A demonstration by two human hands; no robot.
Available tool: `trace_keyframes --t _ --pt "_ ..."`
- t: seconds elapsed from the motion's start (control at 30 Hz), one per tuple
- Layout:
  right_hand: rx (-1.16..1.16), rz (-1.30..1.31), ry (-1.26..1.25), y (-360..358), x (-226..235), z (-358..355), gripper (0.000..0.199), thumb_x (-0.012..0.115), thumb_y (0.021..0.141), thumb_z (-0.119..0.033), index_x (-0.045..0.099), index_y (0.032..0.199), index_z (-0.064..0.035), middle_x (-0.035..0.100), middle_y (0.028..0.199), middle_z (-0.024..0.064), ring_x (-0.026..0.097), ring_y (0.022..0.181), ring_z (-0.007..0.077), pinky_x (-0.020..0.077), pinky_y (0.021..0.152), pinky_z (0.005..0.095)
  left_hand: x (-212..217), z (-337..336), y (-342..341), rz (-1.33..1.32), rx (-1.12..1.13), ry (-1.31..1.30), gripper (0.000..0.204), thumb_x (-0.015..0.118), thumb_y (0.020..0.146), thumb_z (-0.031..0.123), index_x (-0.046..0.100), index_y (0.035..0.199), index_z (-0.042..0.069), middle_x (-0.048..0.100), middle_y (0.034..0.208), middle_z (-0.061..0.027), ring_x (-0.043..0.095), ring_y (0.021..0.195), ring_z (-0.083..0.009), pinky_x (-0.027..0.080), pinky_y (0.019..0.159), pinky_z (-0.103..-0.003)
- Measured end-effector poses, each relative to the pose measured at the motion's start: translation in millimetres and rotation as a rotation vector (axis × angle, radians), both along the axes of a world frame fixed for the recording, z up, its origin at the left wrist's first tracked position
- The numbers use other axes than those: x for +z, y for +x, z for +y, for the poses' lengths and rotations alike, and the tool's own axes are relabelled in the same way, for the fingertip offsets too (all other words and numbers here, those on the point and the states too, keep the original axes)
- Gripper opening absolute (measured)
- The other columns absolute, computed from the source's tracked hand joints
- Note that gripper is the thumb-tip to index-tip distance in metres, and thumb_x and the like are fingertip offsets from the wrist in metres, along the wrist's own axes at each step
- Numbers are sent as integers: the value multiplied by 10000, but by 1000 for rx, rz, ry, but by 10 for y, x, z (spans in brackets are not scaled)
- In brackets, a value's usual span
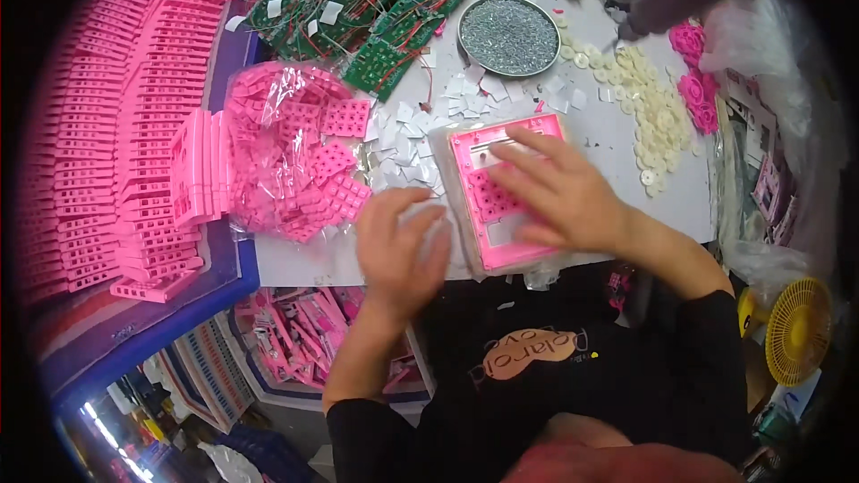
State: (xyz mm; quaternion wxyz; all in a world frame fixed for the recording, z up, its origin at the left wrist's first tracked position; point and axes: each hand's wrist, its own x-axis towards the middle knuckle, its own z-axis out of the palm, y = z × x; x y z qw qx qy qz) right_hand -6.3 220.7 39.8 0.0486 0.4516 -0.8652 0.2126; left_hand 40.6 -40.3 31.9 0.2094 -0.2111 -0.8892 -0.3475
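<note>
A pink plastic casing (pixel 526 253) lies face down or open side up on a pad in front of me; I cannot tell which. Inside it sits a pink button pad (pixel 495 199). My right hand (pixel 568 197) is over the casing, fingers spread, their tips at the button pad and upper part. Just left of the casing, my left hand (pixel 400 250) hovers near the table's front edge, fingers apart, slightly curled and blurred, with nothing visible in them. Beside it is a clear bag (pixel 291 152) of pink button pads.
Stacked pink casings (pixel 143 125) fill the left side. Wired green circuit boards (pixel 385 54) lie at the back, by a round tin of small screws (pixel 508 36). White paper bits (pixel 407 143) and cream discs (pixel 658 121) are scattered about. A dark screwdriver-like tool (pixel 671 0) hangs upper right.
</note>
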Motion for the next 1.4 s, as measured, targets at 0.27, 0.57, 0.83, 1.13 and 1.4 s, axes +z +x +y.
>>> trace_keyframes --t 0.27,0.57,0.83,1.13,1.4 --pt "16 -144 334 479 -111 -233 994 650 792 -660 420 1474 25 296 1598 225 208 1520 348 178 1163 633 204 -297 -1079 -357 414 -137 278 652 901 219 671 1026 -28 689 927 -224 665 888 -400 514 814 -461" --pt "37 -175 334 426 -98 -149 937 695 813 -557 386 1482 22 271 1598 244 207 1514 377 170 1160 645 -155 -31 -1586 -559 655 -38 522 698 833 459 716 897 -58 705 918 -278 685 869 -443 515 806 -502" --pt "66 -157 277 433 -102 -145 937 762 779 -487 395 1492 -2 279 1598 222 213 1512 363 239 1141 644 -462 57 -1851 -172 755 101 285 698 881 268 662 927 -11 697 809 -197 665 739 -394 513 688 -454" --pt "78 -308 -542 35 115 22 487 742 846 -281 636 1266 -61 627 1216 142 591 1133 298 477 960 412 117 111 -916 -170 437 1013 168 610 935 48 653 1097 30 661 964 -117 634 815 -177 509 694 -347" --pt "-69 -1430 -1045 -142 415 -773 304 631 983 -223 628 1222 -35 644 997 -5 594 841 61 485 700 230 417 109 -174 175 235 -32 439 548 765 -85 643 1179 25 528 1103 -159 547 1030 -315 461 894 -386"
